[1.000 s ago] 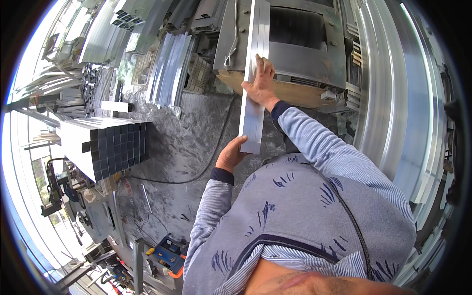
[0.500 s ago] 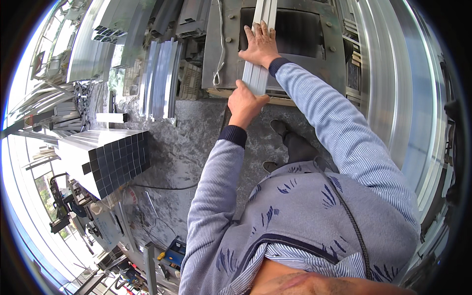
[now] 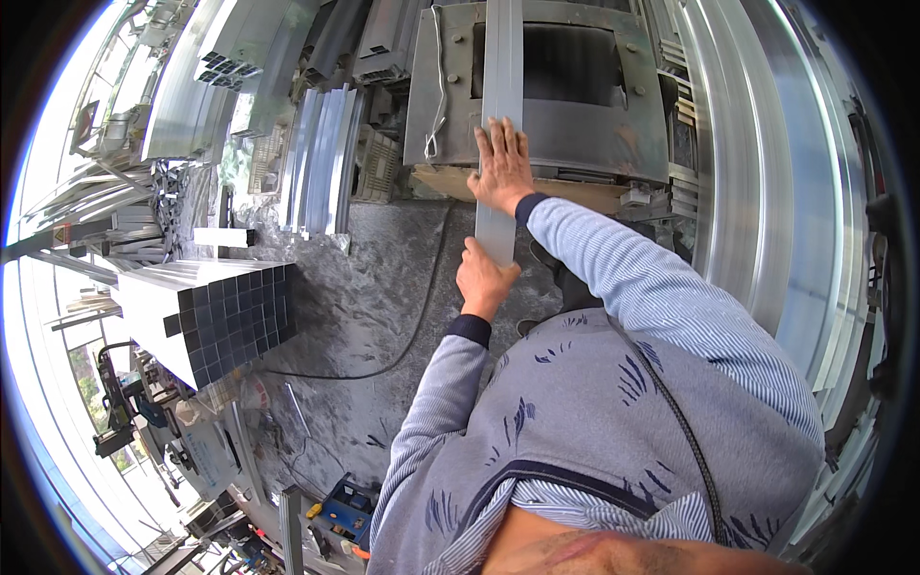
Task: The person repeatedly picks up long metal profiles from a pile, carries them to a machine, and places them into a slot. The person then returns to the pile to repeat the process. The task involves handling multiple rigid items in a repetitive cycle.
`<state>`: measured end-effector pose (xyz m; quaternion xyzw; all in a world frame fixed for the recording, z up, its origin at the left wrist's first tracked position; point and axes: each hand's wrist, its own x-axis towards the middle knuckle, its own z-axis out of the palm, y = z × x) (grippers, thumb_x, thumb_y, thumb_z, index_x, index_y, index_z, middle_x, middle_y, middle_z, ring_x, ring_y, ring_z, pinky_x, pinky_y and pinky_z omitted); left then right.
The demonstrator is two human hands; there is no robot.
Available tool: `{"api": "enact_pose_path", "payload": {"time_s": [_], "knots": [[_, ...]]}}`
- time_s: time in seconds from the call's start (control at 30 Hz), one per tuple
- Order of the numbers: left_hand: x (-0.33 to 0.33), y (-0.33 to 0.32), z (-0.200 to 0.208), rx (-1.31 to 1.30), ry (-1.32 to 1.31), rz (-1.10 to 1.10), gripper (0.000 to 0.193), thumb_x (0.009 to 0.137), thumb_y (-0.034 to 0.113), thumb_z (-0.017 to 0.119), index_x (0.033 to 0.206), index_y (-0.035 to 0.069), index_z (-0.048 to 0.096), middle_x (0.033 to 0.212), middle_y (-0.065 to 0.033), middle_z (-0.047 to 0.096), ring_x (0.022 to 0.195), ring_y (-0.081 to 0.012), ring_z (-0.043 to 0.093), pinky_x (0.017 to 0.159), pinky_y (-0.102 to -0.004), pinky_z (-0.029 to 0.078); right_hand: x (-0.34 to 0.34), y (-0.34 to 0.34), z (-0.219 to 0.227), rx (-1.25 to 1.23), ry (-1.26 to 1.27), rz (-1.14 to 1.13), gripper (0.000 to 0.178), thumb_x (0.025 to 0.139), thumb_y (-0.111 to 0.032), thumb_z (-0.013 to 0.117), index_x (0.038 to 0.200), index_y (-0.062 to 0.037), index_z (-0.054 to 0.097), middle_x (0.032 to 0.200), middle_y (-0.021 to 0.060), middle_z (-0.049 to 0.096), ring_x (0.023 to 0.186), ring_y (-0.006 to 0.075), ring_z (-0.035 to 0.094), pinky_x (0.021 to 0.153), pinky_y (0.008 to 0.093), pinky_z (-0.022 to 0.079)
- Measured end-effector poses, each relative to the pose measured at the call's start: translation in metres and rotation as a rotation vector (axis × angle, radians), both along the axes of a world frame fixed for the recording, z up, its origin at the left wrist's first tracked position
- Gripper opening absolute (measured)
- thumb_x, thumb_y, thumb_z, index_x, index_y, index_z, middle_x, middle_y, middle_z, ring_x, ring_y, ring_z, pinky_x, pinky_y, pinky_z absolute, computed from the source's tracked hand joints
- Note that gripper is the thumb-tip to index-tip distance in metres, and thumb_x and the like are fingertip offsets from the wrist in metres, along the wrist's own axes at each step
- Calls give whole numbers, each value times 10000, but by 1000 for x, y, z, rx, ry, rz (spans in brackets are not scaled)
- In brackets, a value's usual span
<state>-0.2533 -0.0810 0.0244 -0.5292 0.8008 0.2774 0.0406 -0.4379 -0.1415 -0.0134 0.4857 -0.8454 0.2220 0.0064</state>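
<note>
Aluminium profile (image 3: 501,86), long flat silvery strip, runs lengthwise over the grey machine table (image 3: 575,134) and sticks out past its near edge toward the person. Far end leaves the top of the view.

Right hand (image 3: 501,172) lies flat on top of the profile near the table's front edge, palm down. Fingers (image 3: 498,139) are spread apart and point up along the strip; no wrap around it, just pressing down from above. The profile passes directly under the palm and comes out below the wrist.

Left hand (image 3: 484,281) is at the profile's near end, which overhangs the floor. Fingers are curled closed around that end, thumb side toward the strip, gripping it from the left and below. The strip's end sits inside the fist, so the exact contact is hidden.

White cable (image 3: 438,86) hangs down the table's left side. Stack of square tubes (image 3: 225,311) lies well to the left on the concrete floor (image 3: 374,316), with a black cable (image 3: 422,307) snaking across it.
</note>
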Motion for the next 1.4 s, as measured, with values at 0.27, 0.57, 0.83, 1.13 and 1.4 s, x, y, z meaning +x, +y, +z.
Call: {"api": "enact_pose_path", "payload": {"time_s": [0.27, 0.57, 0.83, 1.13, 1.4], "knots": [[96, 73, -28, 40, -39, 18, 768, 761, 345, 910, 1266, -29, 470, 1210, -309, 693, 1075, -508, 742, 930, -565, 624, 95, 76, -16, 88, -49, 62, 995, 858, -414, 744, 1689, -28, 357, 1771, 232, 210, 1670, 473, 113, 1341, 649, 137], [166, 112, -50, 81, 8, 58, 724, 755, 339, 912, 1211, -16, 477, 1163, -318, 692, 1045, -521, 738, 905, -576, 613, 151, 125, -23, 256, -151, 240, 1078, 907, -567, 747, 1725, -21, 307, 1803, 268, 146, 1694, 485, 15, 1349, 680, 52], [85, 39, -44, -13, 35, 16, 748, 730, 322, 911, 1233, -23, 477, 1147, -315, 695, 1040, -524, 729, 895, -584, 617, 73, 55, -25, 17, -10, 196, 1013, 861, -547, 757, 1650, -5, 424, 1738, 292, 273, 1651, 499, 170, 1337, 677, 119], [-112, -130, 8, -105, 98, -116, 851, 721, 411, 899, 1283, -82, 493, 1141, -343, 754, 1082, -516, 754, 951, -553, 620, -137, -112, 4, 67, 198, 60, 910, 946, -629, 650, 1665, -97, 481, 1757, 194, 357, 1665, 386, 233, 1355, 558, 167], [-139, -123, 10, -73, 95, -141, 844, 720, 373, 937, 1285, -51, 474, 1155, -309, 731, 1053, -490, 763, 943, -526, 640, -166, -98, -4, 11, 205, 27, 913, 947, -601, 654, 1683, -104, 445, 1749, 191, 366, 1644, 374, 275, 1342, 537, 208]]}}
